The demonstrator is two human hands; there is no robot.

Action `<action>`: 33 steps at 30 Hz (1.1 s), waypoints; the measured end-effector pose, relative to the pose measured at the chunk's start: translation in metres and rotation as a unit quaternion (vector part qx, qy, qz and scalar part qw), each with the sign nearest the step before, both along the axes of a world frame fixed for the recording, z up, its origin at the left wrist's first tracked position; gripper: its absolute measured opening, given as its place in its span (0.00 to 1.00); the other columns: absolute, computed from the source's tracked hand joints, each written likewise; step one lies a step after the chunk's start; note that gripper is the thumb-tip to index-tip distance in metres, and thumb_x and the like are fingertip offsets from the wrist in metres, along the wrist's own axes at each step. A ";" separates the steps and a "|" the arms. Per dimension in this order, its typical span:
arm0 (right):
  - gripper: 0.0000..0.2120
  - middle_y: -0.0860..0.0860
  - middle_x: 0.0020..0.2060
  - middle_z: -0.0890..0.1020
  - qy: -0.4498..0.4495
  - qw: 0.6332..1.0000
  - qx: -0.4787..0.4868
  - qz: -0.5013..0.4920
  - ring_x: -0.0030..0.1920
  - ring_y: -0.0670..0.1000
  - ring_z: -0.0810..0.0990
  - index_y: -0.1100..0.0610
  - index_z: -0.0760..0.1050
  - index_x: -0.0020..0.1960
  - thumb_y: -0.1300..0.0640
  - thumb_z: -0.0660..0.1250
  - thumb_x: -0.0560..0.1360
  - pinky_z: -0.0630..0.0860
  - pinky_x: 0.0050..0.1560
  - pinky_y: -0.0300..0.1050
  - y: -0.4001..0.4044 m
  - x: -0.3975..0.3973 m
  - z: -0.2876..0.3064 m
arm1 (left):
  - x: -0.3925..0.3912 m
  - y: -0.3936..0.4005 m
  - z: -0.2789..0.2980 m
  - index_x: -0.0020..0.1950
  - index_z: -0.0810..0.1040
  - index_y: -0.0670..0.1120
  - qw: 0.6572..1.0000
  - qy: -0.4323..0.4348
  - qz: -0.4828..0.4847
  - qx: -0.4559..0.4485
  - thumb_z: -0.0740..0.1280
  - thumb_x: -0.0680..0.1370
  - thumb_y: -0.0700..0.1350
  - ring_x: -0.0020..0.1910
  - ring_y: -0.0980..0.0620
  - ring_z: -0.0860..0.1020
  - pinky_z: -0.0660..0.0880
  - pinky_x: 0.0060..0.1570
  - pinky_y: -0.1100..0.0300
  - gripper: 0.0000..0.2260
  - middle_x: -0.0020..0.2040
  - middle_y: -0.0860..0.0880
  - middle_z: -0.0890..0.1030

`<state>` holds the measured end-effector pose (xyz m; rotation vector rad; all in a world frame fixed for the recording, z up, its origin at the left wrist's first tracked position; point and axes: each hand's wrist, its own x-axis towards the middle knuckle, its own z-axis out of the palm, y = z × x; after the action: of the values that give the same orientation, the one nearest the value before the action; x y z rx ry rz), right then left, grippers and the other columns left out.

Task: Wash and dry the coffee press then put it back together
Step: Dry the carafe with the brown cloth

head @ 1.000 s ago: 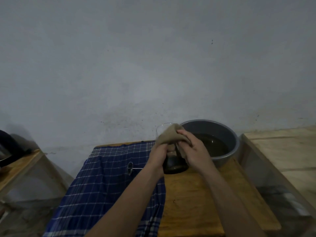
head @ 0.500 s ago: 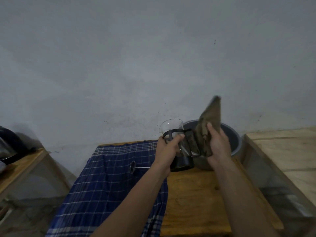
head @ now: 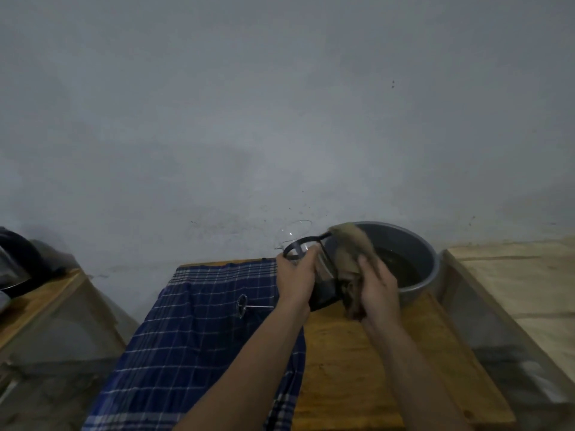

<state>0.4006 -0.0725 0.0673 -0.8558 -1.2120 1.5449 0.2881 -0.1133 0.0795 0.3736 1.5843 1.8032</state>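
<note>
Wooden table [head: 357,368] fills the lower centre of the head view, w/ a grey plaster wall [head: 280,119] behind it. Nearest the camera, two bare forearms reach fwd over the table. Blue checked cloth [head: 193,337] covers the table's left part and hangs over the near edge. On that cloth lies a thin metal plunger rod w/ round mesh filter disc [head: 245,306], just left of the left forearm, apart from the press body.

Further in, left hand [head: 295,281] grips the glass coffee press beaker in its black plastic frame [head: 314,269], fingers curled round the side; beaker is tilted, open mouth pointing up-left twd the wall, and held up off the table. Right hand [head: 376,290] holds a crumpled brown-grey rag [head: 351,259] against the beaker's right side, fingers pressing it on; rag drapes over the frame near the handle.

Behind the hands sits a round grey plastic basin [head: 426,259] w/ dark water in it, at the table's far right corner. Second pale wooden surface [head: 513,275] stands to the right, another wooden surface [head: 37,300] at left carrying a dark object [head: 15,259], too cut off to identify.
</note>
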 end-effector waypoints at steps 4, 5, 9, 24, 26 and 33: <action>0.20 0.54 0.58 0.79 0.129 0.982 -0.138 -0.012 0.57 0.56 0.79 0.48 0.70 0.68 0.46 0.63 0.77 0.74 0.61 0.60 0.013 0.007 0.004 | -0.017 -0.003 0.007 0.68 0.64 0.50 0.997 -0.063 0.032 0.030 0.73 0.73 0.51 0.53 0.44 0.78 0.80 0.46 0.49 0.27 0.57 0.45 0.76; 0.23 0.53 0.59 0.77 0.112 0.985 -0.129 0.003 0.59 0.57 0.77 0.47 0.67 0.70 0.44 0.62 0.77 0.73 0.62 0.62 0.007 0.001 0.006 | -0.018 0.000 0.006 0.69 0.65 0.50 0.994 -0.093 0.041 0.030 0.74 0.72 0.52 0.54 0.43 0.78 0.80 0.49 0.47 0.29 0.59 0.44 0.76; 0.12 0.43 0.54 0.76 0.008 0.997 0.069 0.020 0.57 0.45 0.74 0.42 0.68 0.64 0.47 0.56 0.81 0.73 0.57 0.44 -0.037 -0.035 0.006 | -0.012 0.014 0.008 0.65 0.74 0.44 0.977 -0.202 0.063 0.042 0.73 0.70 0.55 0.51 0.42 0.82 0.81 0.50 0.46 0.27 0.54 0.42 0.82; 0.08 0.49 0.37 0.79 -0.193 0.908 0.370 0.048 0.37 0.46 0.77 0.58 0.77 0.41 0.57 0.63 0.76 0.74 0.36 0.38 -0.022 -0.022 -0.049 | -0.037 0.020 -0.014 0.63 0.76 0.44 0.942 -0.306 0.101 0.092 0.73 0.66 0.59 0.51 0.38 0.82 0.78 0.50 0.36 0.31 0.55 0.38 0.83; 0.12 0.53 0.32 0.77 -0.206 0.916 0.333 0.091 0.33 0.49 0.75 0.60 0.75 0.37 0.53 0.64 0.74 0.73 0.34 0.44 -0.019 -0.015 -0.045 | -0.039 0.020 -0.017 0.64 0.76 0.44 0.943 -0.302 0.111 0.088 0.73 0.67 0.59 0.50 0.39 0.83 0.80 0.47 0.40 0.30 0.54 0.39 0.83; 0.07 0.52 0.45 0.80 0.019 0.995 0.077 0.067 0.46 0.50 0.79 0.55 0.78 0.48 0.58 0.61 0.78 0.77 0.48 0.46 -0.004 0.013 0.007 | -0.032 0.012 -0.017 0.69 0.70 0.47 0.941 -0.316 0.092 0.078 0.71 0.71 0.59 0.53 0.37 0.80 0.79 0.38 0.45 0.30 0.57 0.39 0.81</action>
<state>0.4133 -0.0765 0.0739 -0.6538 -1.3645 1.5438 0.2559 -0.1011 0.0624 -0.2786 1.0504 1.9321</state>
